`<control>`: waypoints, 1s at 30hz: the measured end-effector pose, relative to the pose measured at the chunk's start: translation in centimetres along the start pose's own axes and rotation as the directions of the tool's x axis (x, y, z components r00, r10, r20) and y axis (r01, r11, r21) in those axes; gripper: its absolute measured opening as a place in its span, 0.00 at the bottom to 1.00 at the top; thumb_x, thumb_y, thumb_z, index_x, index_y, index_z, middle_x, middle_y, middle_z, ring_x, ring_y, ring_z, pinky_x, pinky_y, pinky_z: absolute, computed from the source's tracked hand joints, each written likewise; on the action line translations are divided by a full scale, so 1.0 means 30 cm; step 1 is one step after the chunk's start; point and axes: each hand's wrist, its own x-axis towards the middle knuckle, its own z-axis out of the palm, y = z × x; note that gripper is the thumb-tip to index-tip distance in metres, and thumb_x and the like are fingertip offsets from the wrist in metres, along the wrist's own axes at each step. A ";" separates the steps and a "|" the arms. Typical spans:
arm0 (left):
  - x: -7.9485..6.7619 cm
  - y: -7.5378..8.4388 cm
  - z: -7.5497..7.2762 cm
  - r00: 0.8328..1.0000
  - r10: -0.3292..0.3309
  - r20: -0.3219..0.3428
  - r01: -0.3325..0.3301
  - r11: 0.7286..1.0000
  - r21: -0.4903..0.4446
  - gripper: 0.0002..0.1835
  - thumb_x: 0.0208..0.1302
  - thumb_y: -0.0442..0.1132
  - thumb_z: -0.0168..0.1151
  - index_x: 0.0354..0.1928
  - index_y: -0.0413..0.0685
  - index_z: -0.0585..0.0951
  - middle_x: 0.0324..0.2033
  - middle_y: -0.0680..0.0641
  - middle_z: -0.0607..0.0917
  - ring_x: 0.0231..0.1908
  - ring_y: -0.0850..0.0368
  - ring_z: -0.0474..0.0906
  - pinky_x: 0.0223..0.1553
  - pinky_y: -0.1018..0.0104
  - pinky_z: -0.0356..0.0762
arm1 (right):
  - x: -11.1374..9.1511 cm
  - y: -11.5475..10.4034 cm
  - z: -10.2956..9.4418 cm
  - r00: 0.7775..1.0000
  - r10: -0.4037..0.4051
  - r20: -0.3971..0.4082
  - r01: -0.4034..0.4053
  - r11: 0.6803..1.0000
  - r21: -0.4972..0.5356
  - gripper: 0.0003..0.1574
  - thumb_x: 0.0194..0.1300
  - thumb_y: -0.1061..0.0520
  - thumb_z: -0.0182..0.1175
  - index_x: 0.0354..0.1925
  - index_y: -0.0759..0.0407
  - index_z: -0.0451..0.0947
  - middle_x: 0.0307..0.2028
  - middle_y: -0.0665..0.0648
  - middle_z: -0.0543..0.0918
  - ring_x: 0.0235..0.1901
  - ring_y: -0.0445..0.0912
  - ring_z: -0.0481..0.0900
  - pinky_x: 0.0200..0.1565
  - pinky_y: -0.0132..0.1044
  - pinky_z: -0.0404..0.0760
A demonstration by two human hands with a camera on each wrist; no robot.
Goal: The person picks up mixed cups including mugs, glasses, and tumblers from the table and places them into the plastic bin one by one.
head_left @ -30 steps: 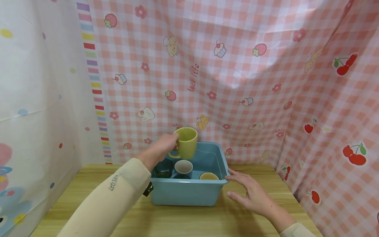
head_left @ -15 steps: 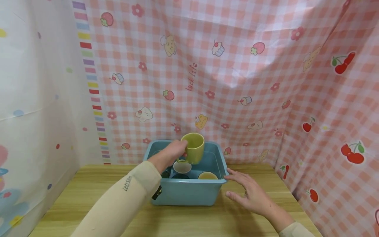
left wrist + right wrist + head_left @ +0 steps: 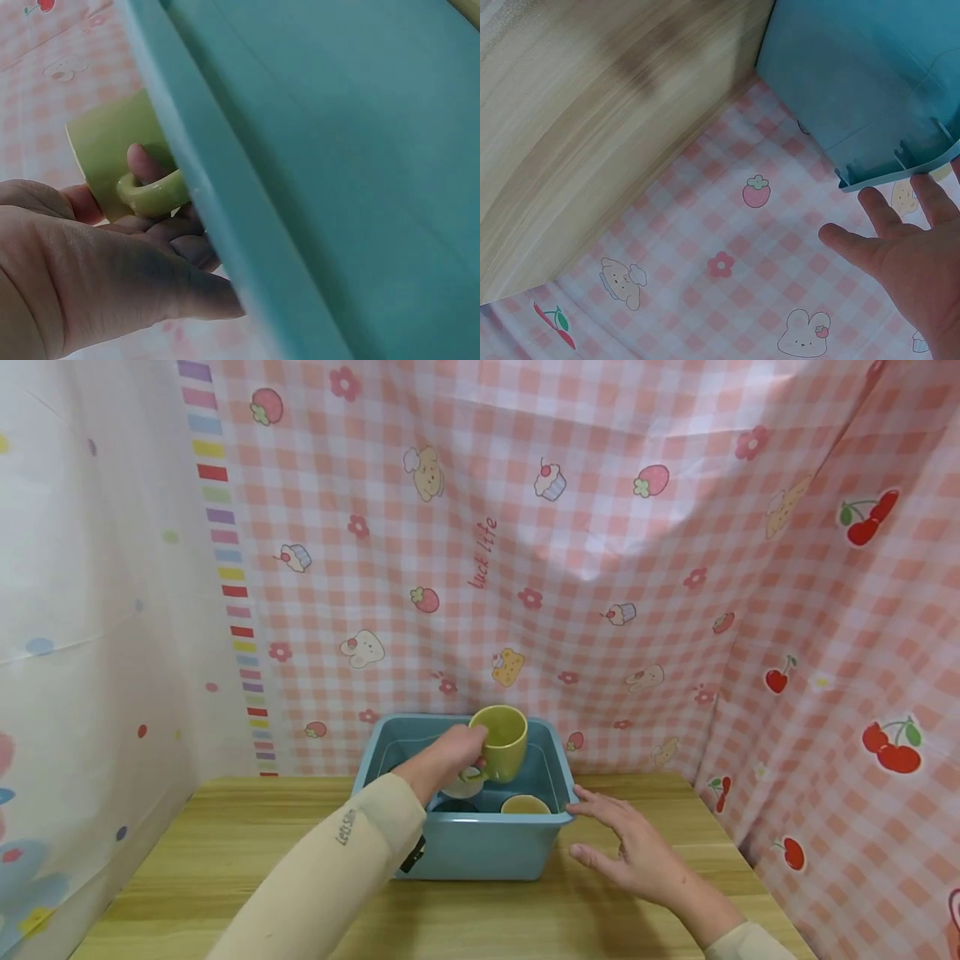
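A yellow-green mug (image 3: 507, 745) hangs over the back right part of a blue plastic bin (image 3: 480, 847), its mouth facing up. My left hand (image 3: 454, 750) grips it by the handle side; in the left wrist view a finger passes through the handle (image 3: 154, 196), and the bin's wall hides part of the mug. My right hand (image 3: 637, 852) has its fingers spread, with the fingertips at the bin's right front corner rim. Inside the bin are a cup with a cream interior (image 3: 525, 805), a white cup (image 3: 462, 787) partly behind the left hand, and a dark cup (image 3: 455, 807).
The bin stands on a wood-grain table (image 3: 285, 860). A pink checked curtain (image 3: 465, 568) hangs close behind it, and a white dotted curtain (image 3: 97, 610) closes off the left side. A black strap (image 3: 413, 855) is on the left wrist.
My left hand has carried the yellow-green mug to the right and lower over the bin. It now covers the dark glass at the left. My right hand stays at the corner.
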 end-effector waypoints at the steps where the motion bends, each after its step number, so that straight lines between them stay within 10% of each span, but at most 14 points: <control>1: 0.001 -0.001 0.003 1.000 -0.001 0.001 0.001 1.000 -0.003 0.13 0.65 0.40 0.42 0.25 0.47 0.72 0.24 0.48 0.75 0.28 0.54 0.68 0.43 0.59 0.68 | 0.000 0.000 -0.001 1.000 0.000 0.000 0.000 1.000 0.001 0.31 0.62 0.42 0.68 0.62 0.44 0.76 0.69 0.55 0.73 0.66 0.57 0.72 0.61 0.63 0.71; 30: 0.044 -0.065 0.092 0.999 -0.045 0.006 0.045 0.999 -0.004 0.10 0.64 0.38 0.44 0.31 0.42 0.75 0.26 0.47 0.74 0.38 0.45 0.75 0.48 0.52 0.73 | -0.002 -0.002 -0.007 1.000 0.001 0.014 -0.001 1.000 0.002 0.32 0.62 0.42 0.67 0.63 0.38 0.73 0.69 0.55 0.72 0.67 0.55 0.72 0.62 0.63 0.70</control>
